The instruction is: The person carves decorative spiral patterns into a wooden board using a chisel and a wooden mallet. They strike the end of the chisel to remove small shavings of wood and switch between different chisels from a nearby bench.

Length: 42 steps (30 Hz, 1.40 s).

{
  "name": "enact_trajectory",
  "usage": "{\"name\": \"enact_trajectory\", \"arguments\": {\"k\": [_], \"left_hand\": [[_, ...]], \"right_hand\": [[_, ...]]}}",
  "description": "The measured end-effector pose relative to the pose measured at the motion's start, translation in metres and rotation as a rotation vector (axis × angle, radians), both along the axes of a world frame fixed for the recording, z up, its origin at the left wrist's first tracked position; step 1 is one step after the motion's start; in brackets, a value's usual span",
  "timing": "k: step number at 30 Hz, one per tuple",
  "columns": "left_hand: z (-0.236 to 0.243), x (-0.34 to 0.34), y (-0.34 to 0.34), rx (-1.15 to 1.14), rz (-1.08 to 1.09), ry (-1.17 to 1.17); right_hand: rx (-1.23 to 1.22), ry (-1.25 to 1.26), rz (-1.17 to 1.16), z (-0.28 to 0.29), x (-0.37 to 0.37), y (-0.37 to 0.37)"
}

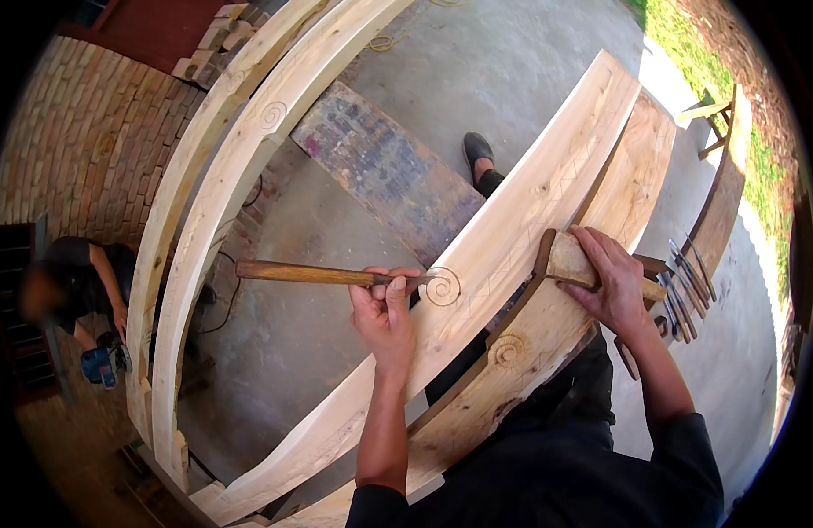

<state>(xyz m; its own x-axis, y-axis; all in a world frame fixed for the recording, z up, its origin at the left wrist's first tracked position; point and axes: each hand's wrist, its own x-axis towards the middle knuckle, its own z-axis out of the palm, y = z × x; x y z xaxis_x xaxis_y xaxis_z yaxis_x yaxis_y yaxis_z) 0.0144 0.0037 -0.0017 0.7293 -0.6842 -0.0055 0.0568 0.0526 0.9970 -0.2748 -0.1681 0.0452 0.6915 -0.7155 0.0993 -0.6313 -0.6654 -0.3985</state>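
A nearer curved beam [547, 317], bearing a carved spiral in relief, crosses before the worker's lap. Above it the right hand [613, 282] grasps a wooden block [572, 261], fingers over its top. The left hand [384, 321] pinches a chisel [301, 273] near its blade, the long handle pointing left, the tip at the left edge of a spiral outlined on the adjoining pale beam [521, 220]. Several slender tools [679, 312] fan out at right. Beyond are a stained plank [389, 167], two curved timbers [270, 119] and, at far left, another person [94, 273] with a blue power tool [98, 365] near a brick wall [90, 132].
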Motion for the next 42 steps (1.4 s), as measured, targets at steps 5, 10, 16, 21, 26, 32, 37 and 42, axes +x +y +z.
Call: {"name": "enact_trajectory", "arguments": {"k": [5,10,16,21,26,32,37,42], "left_hand": [[-0.001,0.001,0.001,-0.002,-0.002,-0.007],[0.001,0.001,0.0,0.001,0.008,-0.009],[0.0,0.001,0.0,-0.012,0.003,-0.016],[0.0,0.0,0.0,0.017,0.005,-0.05],[-0.002,-0.002,0.001,0.042,-0.021,-0.131],[0.009,-0.008,-0.002,0.227,-0.107,-0.446],[0.01,-0.008,-0.004,0.224,-0.119,-0.602],[-0.004,0.006,0.006,0.283,-0.108,-1.054]], "right_hand": [[0.046,-0.011,-0.001,0.004,0.0,-0.002],[0.337,-0.155,-0.075,0.013,-0.005,-0.019],[1.068,-0.718,-0.249,0.025,0.014,-0.046],[1.503,-1.001,-0.239,0.039,0.049,-0.039],[1.565,-1.016,-0.035,0.033,0.064,-0.037],[0.171,-0.562,0.342,0.086,0.12,-0.047],[-0.165,-0.672,0.474,0.178,0.179,-0.044],[-0.373,-0.908,0.549,0.202,0.213,-0.022]]}}
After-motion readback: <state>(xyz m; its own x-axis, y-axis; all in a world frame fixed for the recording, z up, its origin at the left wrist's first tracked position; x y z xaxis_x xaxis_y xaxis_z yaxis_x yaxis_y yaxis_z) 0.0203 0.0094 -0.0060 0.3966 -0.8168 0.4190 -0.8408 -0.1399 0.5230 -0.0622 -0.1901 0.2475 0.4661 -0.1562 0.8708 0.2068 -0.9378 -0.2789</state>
